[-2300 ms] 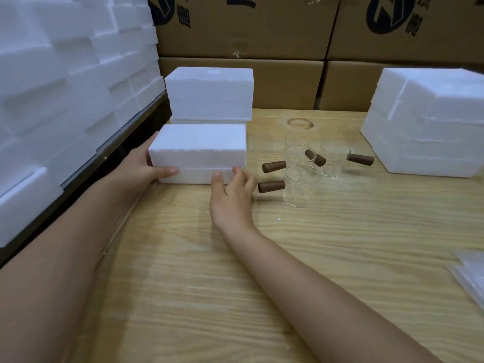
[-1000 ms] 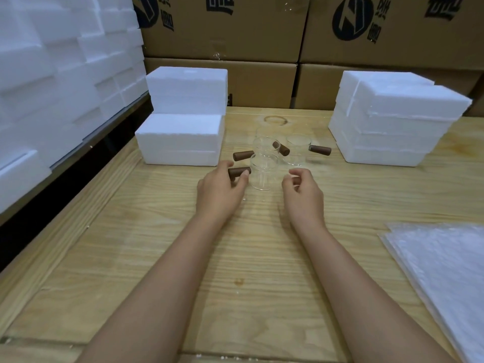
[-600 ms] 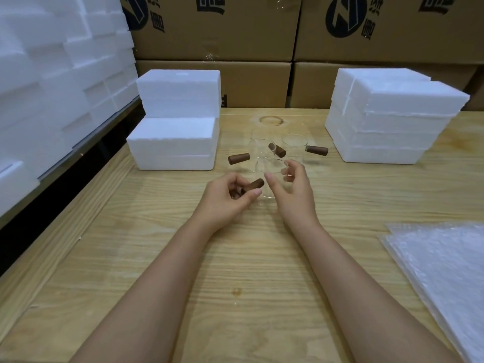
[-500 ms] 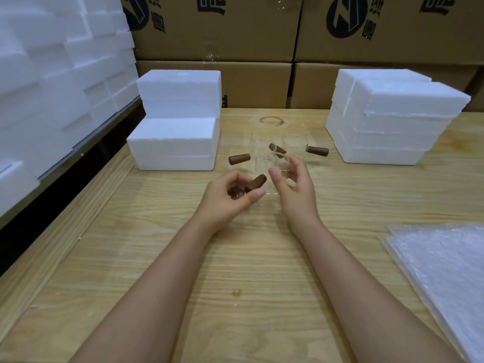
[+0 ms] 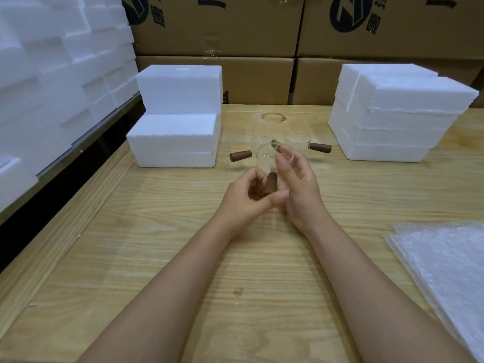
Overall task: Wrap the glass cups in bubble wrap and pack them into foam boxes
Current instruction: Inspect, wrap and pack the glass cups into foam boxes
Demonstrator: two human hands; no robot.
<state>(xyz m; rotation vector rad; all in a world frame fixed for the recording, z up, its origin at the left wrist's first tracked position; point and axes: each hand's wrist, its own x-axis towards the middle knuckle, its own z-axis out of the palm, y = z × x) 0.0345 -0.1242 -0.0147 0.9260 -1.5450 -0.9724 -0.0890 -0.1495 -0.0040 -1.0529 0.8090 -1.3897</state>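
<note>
On the table [image 5: 157,231], foam boxes [image 5: 175,142] sit left of the fingers, with bubble wrap [image 5: 445,271] untouched to their right. Left hand [image 5: 246,199] fingers, just now only reaching, clamp the handle of a glass cup [image 5: 265,159], lifted clear. Right hand [image 5: 301,187] fingers, apart, cradle its side. Wrapping likely comes next.

A pale wooden table [image 5: 162,231] with bold grain running across the view fills the lower part of the scene. It is lit evenly, with only faint shadows. A brown ring stain [image 5: 273,118] marks the tabletop near its far edge, and a small dark spot [image 5: 237,291] sits closer to the camera. Behind the table stands a wall of brown cardboard cartons [image 5: 235,30], at least 2 rows high and 2 across, printed with dark blue logos [image 5: 348,14] and sealed with clear tape [image 5: 212,45]. Along the table's left side runs a black gap [image 5: 52,200], bordered by a grey metal rail [image 5: 104,128].
</note>
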